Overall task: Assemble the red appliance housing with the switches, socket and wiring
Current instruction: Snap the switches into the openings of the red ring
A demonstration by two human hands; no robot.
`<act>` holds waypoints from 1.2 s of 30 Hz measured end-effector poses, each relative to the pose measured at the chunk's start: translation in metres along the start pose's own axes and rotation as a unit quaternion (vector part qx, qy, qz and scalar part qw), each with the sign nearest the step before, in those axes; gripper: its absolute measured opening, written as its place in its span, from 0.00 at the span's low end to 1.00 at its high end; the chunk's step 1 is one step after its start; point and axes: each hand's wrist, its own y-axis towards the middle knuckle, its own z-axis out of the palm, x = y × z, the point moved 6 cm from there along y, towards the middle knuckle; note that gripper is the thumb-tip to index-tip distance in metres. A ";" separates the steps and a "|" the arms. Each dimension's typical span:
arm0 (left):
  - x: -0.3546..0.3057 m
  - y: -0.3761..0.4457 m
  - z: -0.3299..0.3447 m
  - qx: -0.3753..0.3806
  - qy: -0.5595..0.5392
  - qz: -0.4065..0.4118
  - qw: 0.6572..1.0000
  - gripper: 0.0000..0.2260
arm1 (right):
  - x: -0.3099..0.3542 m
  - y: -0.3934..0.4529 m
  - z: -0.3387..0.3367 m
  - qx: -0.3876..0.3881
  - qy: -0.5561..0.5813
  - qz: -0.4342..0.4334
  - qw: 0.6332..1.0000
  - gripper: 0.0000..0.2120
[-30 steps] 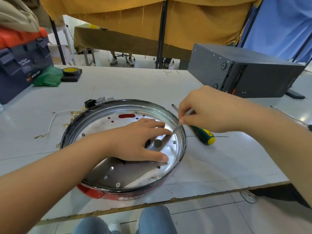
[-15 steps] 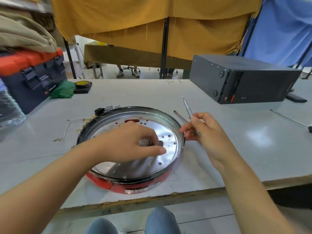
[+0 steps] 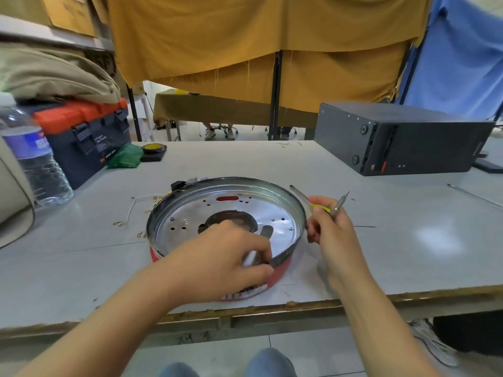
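One red housing (image 3: 275, 277) near worktop (image 3: 272, 161) edge. Left hand (image 3: 217, 265) over near rim, fingers curled, pinching small metal piece (image 3: 249, 258). Right hand (image 3: 333, 227) just right, gripping metal tool (image 3: 340, 202).

A red outer wall (image 3: 275, 278) and a silver perforated metal plate (image 3: 245, 210) with a black rim are seen on the appliance housing. A navy toolbox (image 3: 89, 142) with an orange lid is placed at the grey table's (image 3: 245, 159) left edge, a green cloth (image 3: 125, 157) beside it. A black computer case (image 3: 394, 140) is set at the far right corner.
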 end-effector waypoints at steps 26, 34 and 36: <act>0.124 -0.028 -0.038 -0.410 -0.667 -0.286 0.553 0.13 | 0.014 0.038 0.041 0.076 0.025 0.038 0.996 0.08; 0.125 -0.029 0.013 -0.337 -0.743 -0.333 0.472 0.16 | 0.011 0.045 0.029 0.061 0.025 0.034 0.997 0.06; 0.128 -0.034 0.019 -0.356 -0.724 -0.344 0.481 0.15 | 0.011 0.049 0.027 0.053 -0.004 0.023 0.998 0.05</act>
